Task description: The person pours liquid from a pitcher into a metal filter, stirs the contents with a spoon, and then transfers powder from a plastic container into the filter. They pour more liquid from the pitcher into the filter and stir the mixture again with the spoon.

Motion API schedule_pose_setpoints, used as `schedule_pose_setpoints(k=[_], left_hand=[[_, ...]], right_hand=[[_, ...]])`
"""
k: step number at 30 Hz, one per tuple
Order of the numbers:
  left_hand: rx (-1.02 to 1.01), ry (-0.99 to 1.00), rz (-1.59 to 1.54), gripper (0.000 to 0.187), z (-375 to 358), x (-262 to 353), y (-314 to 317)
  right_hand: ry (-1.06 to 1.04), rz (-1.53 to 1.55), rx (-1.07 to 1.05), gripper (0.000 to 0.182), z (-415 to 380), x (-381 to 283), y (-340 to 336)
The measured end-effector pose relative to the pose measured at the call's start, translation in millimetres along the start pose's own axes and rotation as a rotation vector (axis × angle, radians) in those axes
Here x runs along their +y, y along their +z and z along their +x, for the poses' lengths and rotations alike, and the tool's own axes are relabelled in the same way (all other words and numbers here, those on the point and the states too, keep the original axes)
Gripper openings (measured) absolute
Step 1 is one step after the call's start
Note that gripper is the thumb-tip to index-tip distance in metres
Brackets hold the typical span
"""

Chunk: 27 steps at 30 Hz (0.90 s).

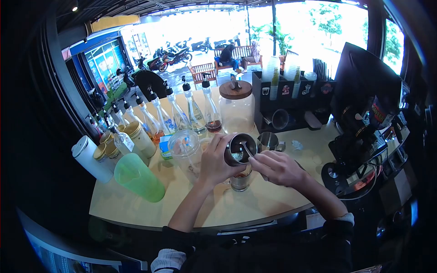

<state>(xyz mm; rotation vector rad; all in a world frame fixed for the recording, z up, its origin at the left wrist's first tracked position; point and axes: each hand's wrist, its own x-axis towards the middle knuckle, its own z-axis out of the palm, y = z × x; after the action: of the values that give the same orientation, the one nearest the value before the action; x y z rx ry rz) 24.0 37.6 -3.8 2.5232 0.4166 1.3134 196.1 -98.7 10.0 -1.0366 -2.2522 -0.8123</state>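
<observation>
My left hand (217,160) is wrapped round a metal cup (251,142), which is tilted above the counter. The fingers of my right hand (276,169) are closed on the handle of a thin metal utensil (246,148), whose far end is inside the cup. Below the cup, a small glass (240,183) with dark liquid stands on the counter. A clear plastic cup with a domed lid (184,146) is left of my left hand. Just behind my hands is another metal cup (268,140).
Pump bottles (196,116) line the counter's back edge, beside a wood-lidded jar (236,116). A green pitcher (139,178) and lidded canisters (139,139) stand left. A black cup holder (284,102) and a dark machine (359,132) are right. People (226,55) sit outside.
</observation>
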Motion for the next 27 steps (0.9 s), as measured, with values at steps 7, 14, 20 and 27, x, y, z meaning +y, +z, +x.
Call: schedule_pose_setpoints(k=[7, 14, 20, 27], left_hand=[[0.043, 0.034, 0.055, 0.075, -5, 0, 3], [0.08, 0.056, 0.05, 0.074, -8, -1, 4], [0.04, 0.039, -0.062, 0.072, -7, 1, 2], [0.013, 0.047, -0.109, 0.073, -10, -2, 3]], right_hand=[[-0.029, -0.016, -0.015, 0.043, 0, -2, 2], [0.086, -0.048, 0.092, 0.04, -4, -4, 7], [0.027, 0.05, 0.06, 0.041, 1, -7, -1], [0.019, 0.027, 0.098, 0.041, 3, -10, 3]])
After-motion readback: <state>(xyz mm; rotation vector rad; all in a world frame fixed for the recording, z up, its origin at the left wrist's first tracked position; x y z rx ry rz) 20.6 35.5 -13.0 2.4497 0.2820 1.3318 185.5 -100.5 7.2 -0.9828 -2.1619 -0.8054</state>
